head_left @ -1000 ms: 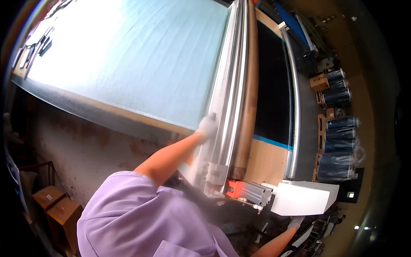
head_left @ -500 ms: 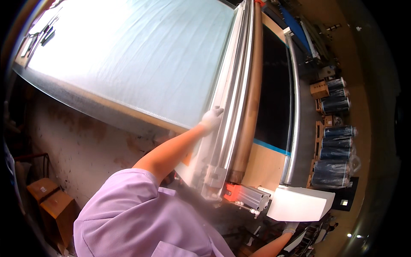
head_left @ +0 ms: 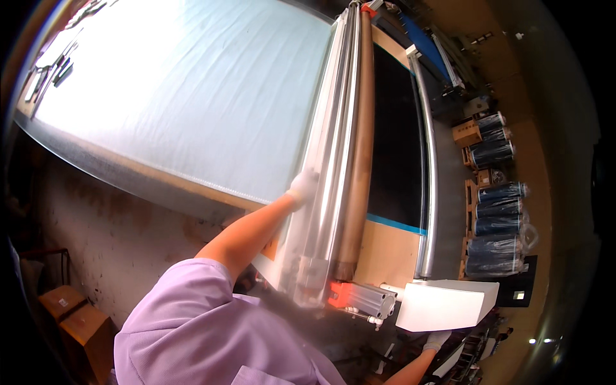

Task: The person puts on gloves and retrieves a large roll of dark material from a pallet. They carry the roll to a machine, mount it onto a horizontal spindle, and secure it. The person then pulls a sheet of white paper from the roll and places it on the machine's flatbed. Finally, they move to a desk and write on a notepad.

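My left hand (head_left: pixel 303 187), in a white glove, rests on the side of a long silver roller bar (head_left: pixel 333 147), at the edge of a wide pale blue sheet (head_left: pixel 192 96) spread on the table. Its fingers look curled, but their grip is too small to make out. A brown roller (head_left: pixel 360 141) runs alongside the silver bar. My right hand (head_left: pixel 438 339), also gloved, sits just under a white box (head_left: pixel 446 305) at the near end of the machine and is partly hidden by it.
A dark panel (head_left: pixel 394 147) and a curved metal rail (head_left: pixel 428 160) lie right of the rollers. Several dark blue wrapped rolls (head_left: pixel 497 218) and cardboard boxes (head_left: pixel 467 133) stand on the floor at right. An orange-ended cylinder (head_left: pixel 359 298) sits at the machine's near end. Brown boxes (head_left: pixel 77 321) are at lower left.
My left hand has slid farther along the silver roller bar, away from me. My right hand stays under the white box.
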`<move>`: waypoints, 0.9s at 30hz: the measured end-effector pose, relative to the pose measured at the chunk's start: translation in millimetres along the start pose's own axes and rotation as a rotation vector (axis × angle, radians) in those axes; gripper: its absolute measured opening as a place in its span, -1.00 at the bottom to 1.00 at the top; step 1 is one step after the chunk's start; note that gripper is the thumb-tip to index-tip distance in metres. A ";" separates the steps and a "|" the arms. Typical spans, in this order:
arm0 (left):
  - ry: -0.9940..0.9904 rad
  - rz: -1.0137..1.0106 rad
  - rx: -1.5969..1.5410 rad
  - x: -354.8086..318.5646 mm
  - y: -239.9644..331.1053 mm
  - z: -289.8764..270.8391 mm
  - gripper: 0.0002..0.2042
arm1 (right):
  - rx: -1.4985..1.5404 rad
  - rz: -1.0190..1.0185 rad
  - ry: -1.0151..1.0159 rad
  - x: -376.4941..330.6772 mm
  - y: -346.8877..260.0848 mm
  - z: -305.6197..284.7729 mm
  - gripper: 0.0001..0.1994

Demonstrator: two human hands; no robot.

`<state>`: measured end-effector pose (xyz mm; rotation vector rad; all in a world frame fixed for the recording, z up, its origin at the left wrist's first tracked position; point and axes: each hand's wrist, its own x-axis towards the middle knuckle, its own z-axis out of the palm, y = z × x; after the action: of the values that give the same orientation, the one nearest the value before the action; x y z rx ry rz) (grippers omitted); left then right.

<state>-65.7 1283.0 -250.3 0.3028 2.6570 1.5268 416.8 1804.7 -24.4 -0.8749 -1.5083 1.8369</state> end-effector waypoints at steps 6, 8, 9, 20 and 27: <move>-0.063 0.012 -0.008 1.7 -7.3 12.7 -0.75 | 0.055 -0.005 0.013 -6.9 14.4 -16.6 -0.63; -0.022 0.125 0.086 10.0 -29.3 26.0 -0.75 | 0.070 -0.012 -0.004 0.6 16.1 -12.2 -0.63; -0.008 0.182 0.131 10.7 -33.6 28.8 -0.75 | 0.076 -0.013 -0.007 1.9 16.1 -13.0 -0.63; -0.022 -0.263 -0.405 -21.4 41.5 -67.0 -0.66 | 0.116 -0.040 -0.047 2.5 24.2 -33.2 -0.57; 0.190 -0.003 -0.221 -25.1 -22.0 -86.0 -0.63 | 0.155 -0.090 -0.116 -0.7 34.5 -33.1 -0.51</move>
<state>-57.1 1194.2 -226.7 0.1467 2.5845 1.9160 442.2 1817.7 -62.8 -0.6277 -1.4267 1.9370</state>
